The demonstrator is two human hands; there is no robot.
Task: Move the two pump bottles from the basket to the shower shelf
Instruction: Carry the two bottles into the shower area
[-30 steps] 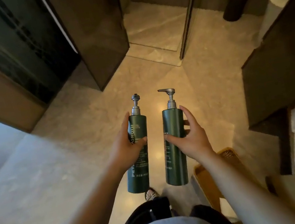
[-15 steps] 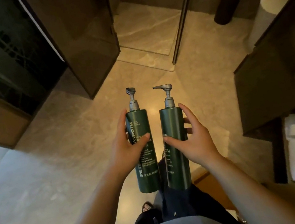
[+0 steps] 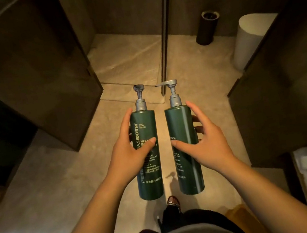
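Note:
Two tall dark green pump bottles with grey pump heads are held upright, side by side, above the floor. My left hand grips the left pump bottle, which carries white lettering. My right hand grips the right pump bottle, its nozzle pointing left. A corner of the wicker basket shows at the bottom right, behind my right forearm. No shower shelf is in view.
Straight ahead lies the shower floor behind a glass door edge. A dark panel stands at left, a dark cabinet at right. A black bin and white toilet are far right. My foot is below the bottles.
The view has moved forward toward the shower opening, and the basket has slipped almost out of view behind me. Both hands keep the same hold on the bottles.

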